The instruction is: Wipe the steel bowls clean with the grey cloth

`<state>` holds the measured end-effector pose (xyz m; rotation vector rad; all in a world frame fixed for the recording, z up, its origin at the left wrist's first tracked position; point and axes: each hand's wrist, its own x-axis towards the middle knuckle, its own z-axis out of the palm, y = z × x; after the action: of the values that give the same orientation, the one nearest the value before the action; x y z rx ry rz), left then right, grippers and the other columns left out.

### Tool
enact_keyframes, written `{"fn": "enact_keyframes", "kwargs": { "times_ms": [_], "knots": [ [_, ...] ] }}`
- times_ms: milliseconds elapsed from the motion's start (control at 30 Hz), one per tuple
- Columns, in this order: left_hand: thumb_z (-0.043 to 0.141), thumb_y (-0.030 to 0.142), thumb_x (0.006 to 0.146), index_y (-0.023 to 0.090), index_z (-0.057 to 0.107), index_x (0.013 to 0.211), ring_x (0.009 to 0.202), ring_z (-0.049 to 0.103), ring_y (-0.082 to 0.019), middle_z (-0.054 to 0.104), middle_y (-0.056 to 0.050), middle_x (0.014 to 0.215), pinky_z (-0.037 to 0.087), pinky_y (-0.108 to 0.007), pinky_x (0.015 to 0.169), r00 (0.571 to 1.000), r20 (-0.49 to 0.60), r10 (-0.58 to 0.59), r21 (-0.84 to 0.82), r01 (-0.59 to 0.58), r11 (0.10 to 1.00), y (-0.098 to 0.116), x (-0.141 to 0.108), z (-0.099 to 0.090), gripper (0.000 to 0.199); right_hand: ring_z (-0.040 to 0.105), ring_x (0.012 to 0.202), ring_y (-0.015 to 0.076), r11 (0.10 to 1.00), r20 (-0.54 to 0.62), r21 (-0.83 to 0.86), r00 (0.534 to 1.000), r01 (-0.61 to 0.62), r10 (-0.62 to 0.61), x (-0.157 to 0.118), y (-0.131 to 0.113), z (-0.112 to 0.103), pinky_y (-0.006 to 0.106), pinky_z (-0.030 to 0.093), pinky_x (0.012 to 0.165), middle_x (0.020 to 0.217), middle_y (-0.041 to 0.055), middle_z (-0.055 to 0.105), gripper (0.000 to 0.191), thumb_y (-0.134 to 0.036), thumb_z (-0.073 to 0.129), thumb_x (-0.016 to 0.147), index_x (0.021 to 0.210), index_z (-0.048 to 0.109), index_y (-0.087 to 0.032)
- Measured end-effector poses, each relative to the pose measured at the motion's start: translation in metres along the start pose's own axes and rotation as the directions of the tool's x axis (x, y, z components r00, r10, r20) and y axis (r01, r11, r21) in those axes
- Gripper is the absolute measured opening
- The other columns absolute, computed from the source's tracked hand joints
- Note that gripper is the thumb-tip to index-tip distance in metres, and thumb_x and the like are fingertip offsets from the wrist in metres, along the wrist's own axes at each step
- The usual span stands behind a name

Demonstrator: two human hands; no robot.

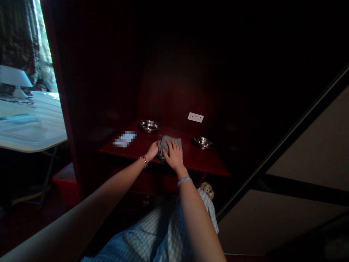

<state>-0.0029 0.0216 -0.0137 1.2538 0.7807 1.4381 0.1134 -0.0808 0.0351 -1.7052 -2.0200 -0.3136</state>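
A grey cloth (165, 143) lies bunched over a metal dish (160, 155), of which only a bit of shiny rim shows at the lower left. My right hand (174, 154) presses the cloth from above, its fingers curved over the fabric. At the left side, my left hand (153, 150) grips the dish's edge, fingers closed and partly hidden by cloth. Two more metal bowls stand on the dark red shelf (188, 162): one bowl (149, 126) behind to the left, another bowl (203, 142) to the right.
A blurred-out patch (124, 139) lies at the shelf's left. On the back wall is a white power socket (195, 117). Farther left stand a pale table (40, 134) with a white lamp (16, 78) and a red bin (67, 183). Dark cabinet walls flank the shelf.
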Motion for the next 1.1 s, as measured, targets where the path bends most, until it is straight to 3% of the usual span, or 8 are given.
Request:
{"fn": "enact_keyframes", "kwargs": {
  "times_ms": [700, 1100],
  "knots": [
    [0.068, 0.036, 0.075, 0.016, 0.065, 0.072, 0.081, 0.066, -0.022, 0.072, -0.007, 0.072, 0.05, -0.033, 0.082, 1.0, -0.006, -0.023, 0.024, 0.023, 0.999, -0.002, 0.002, -0.001, 0.021, 0.032, 0.141, 0.0286, 0.999, -0.004, -0.021, 1.0, 0.027, -0.027, 0.0, 0.001, 0.001, 0.046, 0.023, 0.116, 0.154, 0.0131, 0.037, 0.06, -0.044, 0.046, 0.095, 0.148, 0.038, -0.019],
    [0.071, 0.045, 0.071, 0.014, 0.065, 0.073, 0.076, 0.065, -0.021, 0.072, -0.007, 0.072, 0.05, -0.034, 0.082, 1.0, -0.001, -0.009, -0.014, 0.009, 1.0, -0.011, 0.007, -0.002, 0.031, 0.031, 0.142, 0.0289, 0.998, -0.007, -0.028, 0.999, 0.053, -0.053, 0.001, 0.004, 0.004, 0.047, 0.023, 0.115, 0.155, 0.0137, 0.036, 0.062, -0.046, 0.047, 0.094, 0.149, 0.036, -0.02]
  ]
}}
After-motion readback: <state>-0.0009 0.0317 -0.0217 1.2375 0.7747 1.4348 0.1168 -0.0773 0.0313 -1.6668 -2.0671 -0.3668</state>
